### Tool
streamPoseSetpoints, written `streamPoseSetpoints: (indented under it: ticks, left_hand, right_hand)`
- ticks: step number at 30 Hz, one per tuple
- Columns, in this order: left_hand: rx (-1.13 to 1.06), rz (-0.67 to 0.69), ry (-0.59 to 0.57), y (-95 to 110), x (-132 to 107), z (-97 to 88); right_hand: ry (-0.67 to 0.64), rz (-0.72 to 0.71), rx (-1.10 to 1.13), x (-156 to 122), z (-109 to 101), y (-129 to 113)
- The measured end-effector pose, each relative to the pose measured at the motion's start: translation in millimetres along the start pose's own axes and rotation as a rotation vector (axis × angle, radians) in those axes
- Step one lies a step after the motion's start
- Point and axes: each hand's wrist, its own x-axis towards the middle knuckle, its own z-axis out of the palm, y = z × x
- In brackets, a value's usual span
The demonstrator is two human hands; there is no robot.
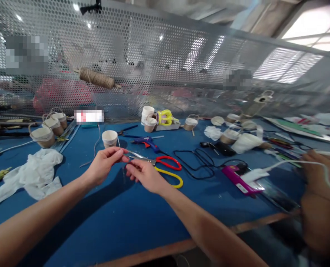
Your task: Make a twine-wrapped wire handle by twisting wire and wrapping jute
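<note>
My left hand [105, 165] is closed in a pinch above the blue table, a thin pale strand [118, 142] showing at its fingertips. Close beside it, my right hand [146, 176] also pinches, its fingertips near the same strand; part of it hangs below, and the fingers hide the rest. Scissors with one red and one yellow handle [169, 163] lie just behind my right hand, partly covered by it. A small white-and-brown cup [109, 139] stands behind my left hand. Farther back lies a blue glue gun [146, 142] with a red trigger.
Crumpled white cloth [35, 172] lies left, near small handled baskets [43, 138]. A twine spool [96, 78] hangs on the perforated metal screen [153, 48]. Black cable [195, 161] and a purple box [239, 180] lie right, where another person's arm [319, 200] reaches in.
</note>
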Motion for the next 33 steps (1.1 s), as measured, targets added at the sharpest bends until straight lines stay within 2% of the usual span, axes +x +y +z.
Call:
streamPoseSetpoints:
  ticks: [1, 2, 4, 6, 9, 13, 16, 21, 22, 24, 25, 29, 31, 33]
  left_hand:
    - [-0.007, 0.003, 0.016, 3, -2, -2.1]
    - [-0.012, -0.013, 0.022, 5, -4, -3.6]
    - [-0.008, -0.069, 0.011, 7, -7, -4.7]
    - [0.005, -0.118, -0.005, 5, -10, -3.8]
    - [0.018, -0.188, -0.023, -2, -11, -2.3]
    - [0.066, -0.244, -0.098, -5, -12, -3.5]
    - [0.084, -0.237, -0.112, -2, -15, -5.5]
    - [0.009, -0.185, -0.106, 7, -24, -4.1]
    - [-0.009, -0.185, -0.107, 10, -25, -2.8]
    - [-0.042, -0.180, -0.097, 15, -27, 0.2]
    - [-0.061, -0.176, -0.091, 18, -28, 1.8]
    - [-0.112, -0.173, -0.055, 27, -28, 5.8]
    - [-0.117, -0.172, -0.038, 28, -26, 5.4]
    - [-0.107, -0.160, -0.014, 27, -25, 3.0]
  right_hand:
    - [0.055, 0.042, -0.164, 6, -10, 0]
    - [0.169, 0.090, -0.346, 13, -22, 1]
    - [0.308, 0.163, -0.461, 31, -47, 7]
    - [0.368, 0.248, -0.531, 49, -67, 18]
    - [0.384, 0.348, -0.566, 68, -78, 36]
    - [0.411, 0.418, -0.560, 75, -76, 49]
    - [0.438, 0.419, -0.500, 68, -76, 43]
    - [0.429, 0.279, -0.273, 34, -74, 7]
    - [0.387, 0.246, -0.198, 25, -72, -2]
    - [0.280, 0.189, 0.108, 10, -68, -18]
    - [0.249, 0.157, 0.168, 3, -65, -24]
    - [0.234, -0.014, 0.178, -16, -50, -36]
    - [0.218, -0.026, 0.152, -22, -41, -33]
    - [0.288, -0.042, 0.071, -28, -31, -27]
